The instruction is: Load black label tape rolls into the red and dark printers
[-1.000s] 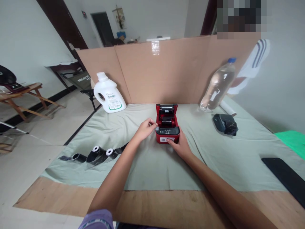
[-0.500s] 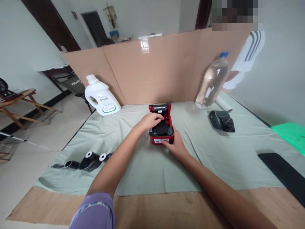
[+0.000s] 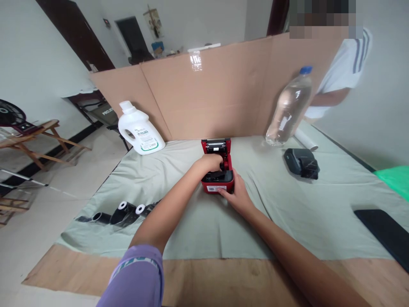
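The left hand (image 3: 210, 162) reaches down into the open printer (image 3: 227, 175), its knuckles bent over the cavity; the fingertips are hidden, so I cannot tell whether they pinch anything. The right hand (image 3: 237, 192) grasps the printer's right side, palm along the wall and thumb over the front, just at the label (image 3: 212, 188). That grip looks well chosen: a firm palm there should stop the small box from sliding on the cloth (image 3: 191, 234) while the other hand works inside. For the left, light, straight movements seem best, since the room inside is tight and the wrist blocks the view of it; tilting the wrist aside would help the eye.

The printer stands on the cloth near the middle, its lid (image 3: 216, 147) raised at the back with a roller showing on the inner face. Fingers are best held clear of that roller. A dark strip (image 3: 216, 174) lies near the front edge of the opening; it probably wants to lie flat and square.

Farther out, black rolls (image 3: 126, 212) lie at the left, near the forearm. To the right sits a dark gadget (image 3: 292, 162), with a water bottle (image 3: 289, 111) behind it. A white jug (image 3: 142, 132) stands back left, before the cardboard (image 3: 220, 98).
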A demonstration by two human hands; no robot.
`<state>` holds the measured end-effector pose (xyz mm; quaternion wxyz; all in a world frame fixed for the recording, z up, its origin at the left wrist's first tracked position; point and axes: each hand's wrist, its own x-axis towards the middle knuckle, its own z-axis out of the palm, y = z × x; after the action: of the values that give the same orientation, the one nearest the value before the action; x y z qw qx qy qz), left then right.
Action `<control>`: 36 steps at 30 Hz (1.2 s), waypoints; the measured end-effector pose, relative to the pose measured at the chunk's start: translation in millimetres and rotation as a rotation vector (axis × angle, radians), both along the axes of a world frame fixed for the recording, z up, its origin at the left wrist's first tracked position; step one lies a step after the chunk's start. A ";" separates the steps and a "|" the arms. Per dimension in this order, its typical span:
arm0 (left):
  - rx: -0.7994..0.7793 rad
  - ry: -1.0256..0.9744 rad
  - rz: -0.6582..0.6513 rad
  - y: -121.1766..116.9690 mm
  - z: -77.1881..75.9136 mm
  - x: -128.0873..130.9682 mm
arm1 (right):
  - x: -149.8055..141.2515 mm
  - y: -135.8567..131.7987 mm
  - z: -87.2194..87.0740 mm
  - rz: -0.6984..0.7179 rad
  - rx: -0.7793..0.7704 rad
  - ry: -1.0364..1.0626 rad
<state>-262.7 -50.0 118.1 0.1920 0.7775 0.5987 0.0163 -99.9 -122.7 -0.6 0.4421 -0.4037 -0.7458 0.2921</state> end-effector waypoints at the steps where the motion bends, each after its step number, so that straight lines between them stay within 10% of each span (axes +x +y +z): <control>1: -0.012 0.011 0.006 -0.1 1.6 0.9 | 0.0 -0.1 -0.2 -0.002 -0.001 0.000; 10: 0.330 -0.530 0.041 -56.8 16.4 -38.6 | 1.8 -1.9 5.2 0.026 -0.010 0.038; 23: 0.449 -0.946 0.969 -163.1 -20.6 -187.4 | -1.5 -2.3 9.6 0.039 -0.060 0.066; 36: 0.358 0.059 0.898 -158.0 -37.7 -300.1 | -1.7 -0.3 9.9 0.018 -0.065 0.026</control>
<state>-562.8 -208.0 80.4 0.0120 0.4630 0.8682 0.1783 -101.6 -122.9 9.3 0.4359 -0.4071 -0.7337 0.3253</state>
